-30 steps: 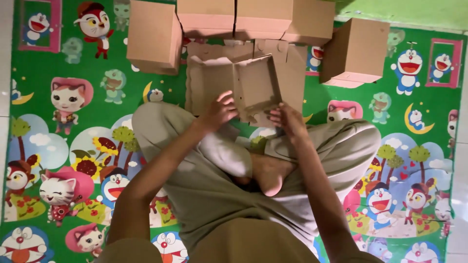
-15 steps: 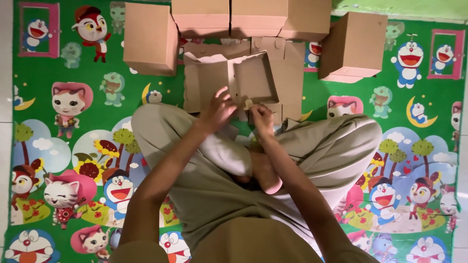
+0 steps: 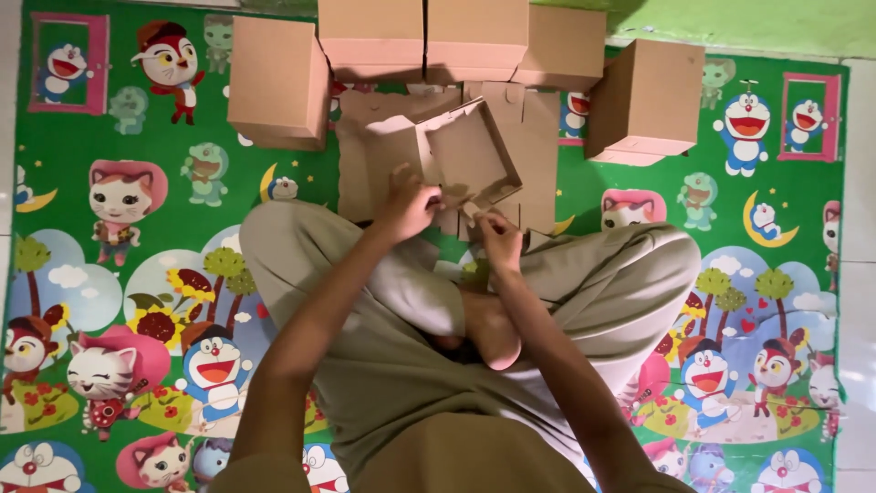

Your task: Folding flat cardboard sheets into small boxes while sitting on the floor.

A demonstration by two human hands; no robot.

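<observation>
Playmat (image 3: 109, 119), green and printed with cartoon cats and other figures, covers the floor beneath us; we sit cross-legged on it in khaki trousers (image 3: 584, 292). Five closed cardboard boxes (image 3: 278, 82) stand in an arc at the far edge of the mat, three side by side at the top and one at each end. Flat cardboard sheets (image 3: 529, 146) lie on the mat between those boxes and our knees. Over the sheets we hold a half-folded cardboard box (image 3: 465, 155), open and tilted, just in front of our shins. Our left hand (image 3: 406, 205) grips its near left edge, fingers curled and pressed onto the card. Our right hand (image 3: 497, 233) pinches a small flap at the near lower corner between thumb and fingertips.
</observation>
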